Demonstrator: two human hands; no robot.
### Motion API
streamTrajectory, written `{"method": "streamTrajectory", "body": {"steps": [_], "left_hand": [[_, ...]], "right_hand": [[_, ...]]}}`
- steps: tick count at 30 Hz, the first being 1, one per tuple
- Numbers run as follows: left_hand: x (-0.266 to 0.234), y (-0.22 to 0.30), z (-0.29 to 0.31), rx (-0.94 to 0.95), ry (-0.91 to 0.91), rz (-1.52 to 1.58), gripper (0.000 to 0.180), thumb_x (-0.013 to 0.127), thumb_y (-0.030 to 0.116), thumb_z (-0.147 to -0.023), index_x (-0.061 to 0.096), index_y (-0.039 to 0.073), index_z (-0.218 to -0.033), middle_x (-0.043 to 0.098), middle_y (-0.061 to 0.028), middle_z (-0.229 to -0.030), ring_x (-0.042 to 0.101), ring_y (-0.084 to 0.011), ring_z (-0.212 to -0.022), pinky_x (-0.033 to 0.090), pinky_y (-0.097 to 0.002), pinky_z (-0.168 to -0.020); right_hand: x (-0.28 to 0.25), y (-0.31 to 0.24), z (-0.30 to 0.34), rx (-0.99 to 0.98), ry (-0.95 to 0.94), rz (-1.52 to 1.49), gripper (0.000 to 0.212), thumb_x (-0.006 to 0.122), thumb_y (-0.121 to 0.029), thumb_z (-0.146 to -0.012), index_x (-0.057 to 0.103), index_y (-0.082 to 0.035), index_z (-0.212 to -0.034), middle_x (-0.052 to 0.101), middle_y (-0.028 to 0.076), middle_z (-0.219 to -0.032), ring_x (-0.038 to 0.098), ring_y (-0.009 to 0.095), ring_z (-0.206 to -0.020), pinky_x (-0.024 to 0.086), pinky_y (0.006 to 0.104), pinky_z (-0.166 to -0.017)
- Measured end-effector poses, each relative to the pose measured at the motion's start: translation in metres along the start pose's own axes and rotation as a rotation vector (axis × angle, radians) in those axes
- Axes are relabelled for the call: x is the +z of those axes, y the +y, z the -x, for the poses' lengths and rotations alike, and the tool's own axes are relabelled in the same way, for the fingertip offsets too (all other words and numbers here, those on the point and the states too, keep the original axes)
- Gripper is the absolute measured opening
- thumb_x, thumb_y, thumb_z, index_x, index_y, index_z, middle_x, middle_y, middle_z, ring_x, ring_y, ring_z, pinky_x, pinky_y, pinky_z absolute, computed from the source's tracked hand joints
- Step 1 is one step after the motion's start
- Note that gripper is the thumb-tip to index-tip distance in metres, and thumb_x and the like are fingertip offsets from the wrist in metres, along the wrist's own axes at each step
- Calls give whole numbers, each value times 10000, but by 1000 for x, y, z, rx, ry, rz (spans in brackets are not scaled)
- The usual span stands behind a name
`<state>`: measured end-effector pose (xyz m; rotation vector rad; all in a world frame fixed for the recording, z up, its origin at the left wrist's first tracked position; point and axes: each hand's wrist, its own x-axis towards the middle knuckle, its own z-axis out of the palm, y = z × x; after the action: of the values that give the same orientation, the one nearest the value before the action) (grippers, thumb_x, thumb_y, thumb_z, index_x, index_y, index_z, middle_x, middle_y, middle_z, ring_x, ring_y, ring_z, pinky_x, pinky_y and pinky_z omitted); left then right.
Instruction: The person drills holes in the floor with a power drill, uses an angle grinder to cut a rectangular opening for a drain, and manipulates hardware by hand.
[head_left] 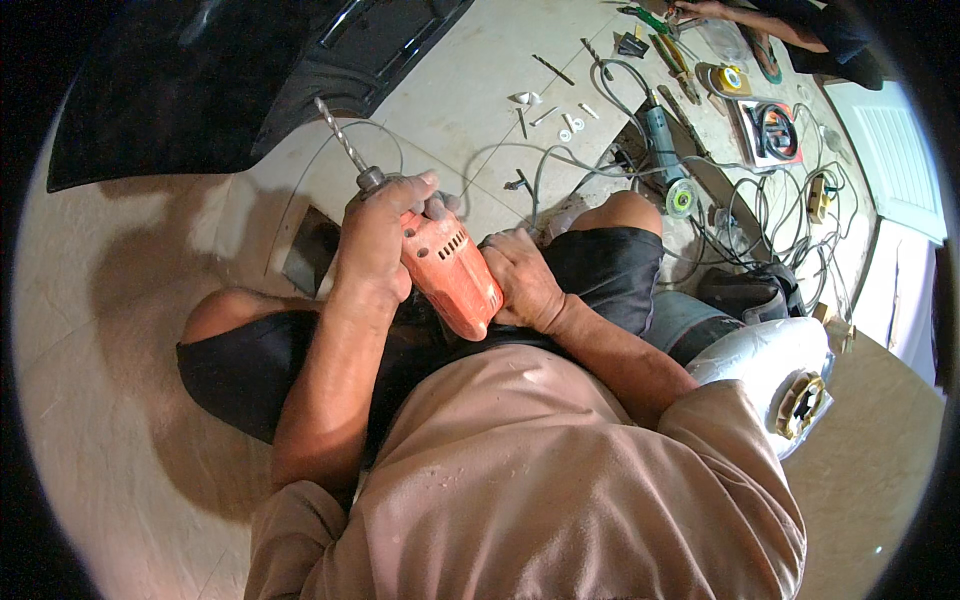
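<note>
Clamping orange plastic-bodied power drill (448, 268) at frame centre with left hand (375, 225) by grey metal chuck (371, 180), right hand (527, 278) at rear. Could scrape left hand if triggered accidentally, from gripping near chuck.

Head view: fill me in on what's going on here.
The person is holding an orange power drill in both hands. The left-hand grip is around its front, by the chuck; the right-hand grip is at its rear. A long drill bit is fitted and points away from the body; whether its tip touches anything is unclear. An angle grinder lies on the right among cables, and another person's hand shows at the top right.
</note>
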<state>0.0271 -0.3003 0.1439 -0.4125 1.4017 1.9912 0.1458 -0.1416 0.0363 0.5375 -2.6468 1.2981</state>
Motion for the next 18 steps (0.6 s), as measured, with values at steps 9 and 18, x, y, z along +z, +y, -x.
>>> {"method": "streamTrajectory", "body": {"steps": [9, 18], "left_hand": [[-25, -39, -4, -329, 218, -183, 239, 805, 207, -843, 633, 42, -855, 664, -107, -781, 663, -212, -678, 550, -367, -616], [-31, -53, 10, -190, 69, -154, 264, 805, 93, -802, 593, 25, -943, 681, -123, -875, 713, -247, -851, 589, -389, -707]], "right_hand": [[-4, 74, -48, 533, -199, -743, 473, 609, -45, -854, 592, 13, -1323, 677, 260, -1215, 666, 401, -1113, 539, 433, -936], [47, 156, -37, 569, -335, 511, 293, 579, -120, -915, 617, -116, -1205, 502, 208, -1197, 606, 382, -1089, 580, 449, -859]]}}
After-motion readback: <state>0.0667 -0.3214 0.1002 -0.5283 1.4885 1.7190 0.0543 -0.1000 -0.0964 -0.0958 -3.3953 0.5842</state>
